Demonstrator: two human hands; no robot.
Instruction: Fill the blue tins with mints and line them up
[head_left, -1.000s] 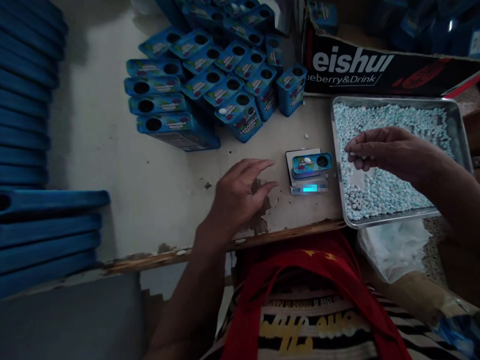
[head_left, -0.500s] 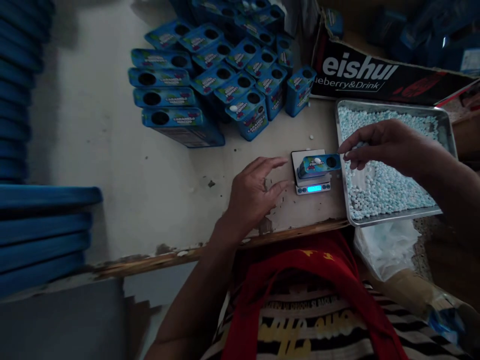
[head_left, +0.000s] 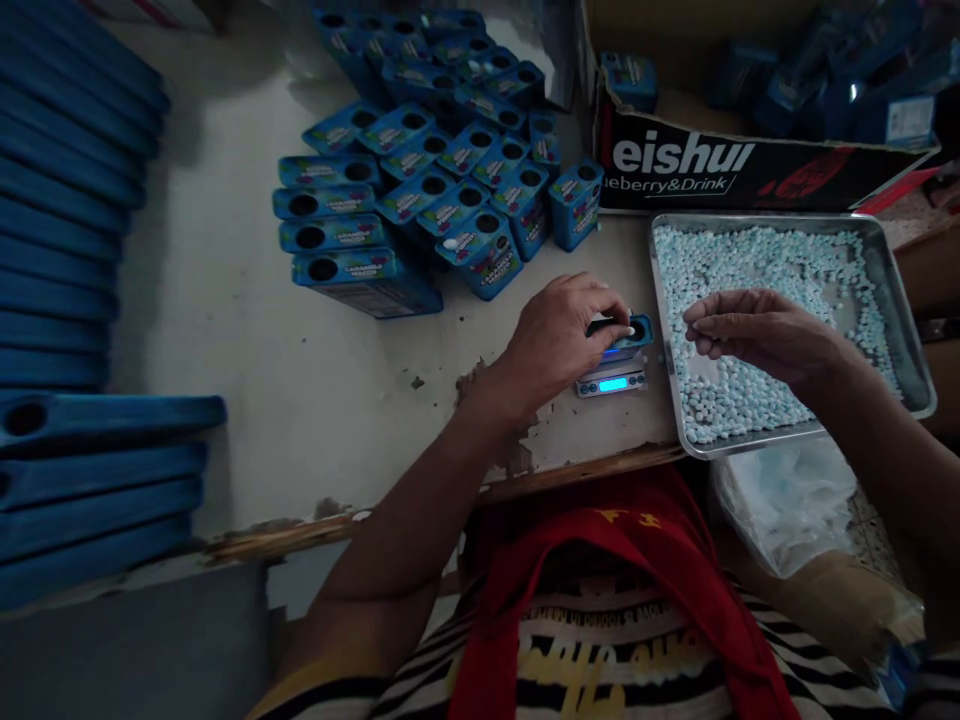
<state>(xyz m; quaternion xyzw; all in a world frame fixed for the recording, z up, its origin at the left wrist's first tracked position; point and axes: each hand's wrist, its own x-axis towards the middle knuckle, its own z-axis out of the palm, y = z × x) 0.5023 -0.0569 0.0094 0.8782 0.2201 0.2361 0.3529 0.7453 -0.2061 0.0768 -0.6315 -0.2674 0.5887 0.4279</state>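
Note:
On a small digital scale (head_left: 636, 382) with a lit blue display stands a blue candy tin (head_left: 636, 342) with a round hole in its top. My left hand (head_left: 559, 335) reaches over the tin from the left and covers part of it. Thumb and fingertips are closed at the tin's top around a small white candy (head_left: 629, 331) beside the hole. Over the left part of a metal tray (head_left: 679, 405) filled with pale blue and white candies (head_left: 757, 400), my right hand (head_left: 765, 330) has its fingertips pressed together. Whatever they hold is hidden.
Many blue tins (head_left: 427, 190) with open holes stand grouped beyond my left hand. A black printed carton (head_left: 675, 160) holding more tins is behind the tray. Blue tins (head_left: 60, 230) line the left side. A plastic bag (head_left: 784, 505) hangs below the tray, near the table's worn edge (head_left: 300, 538).
My left hand has moved right, from open beside the scale to closed at the tin's top. The right hand has moved off the tin's edge and closed over the tray. The view has shifted.

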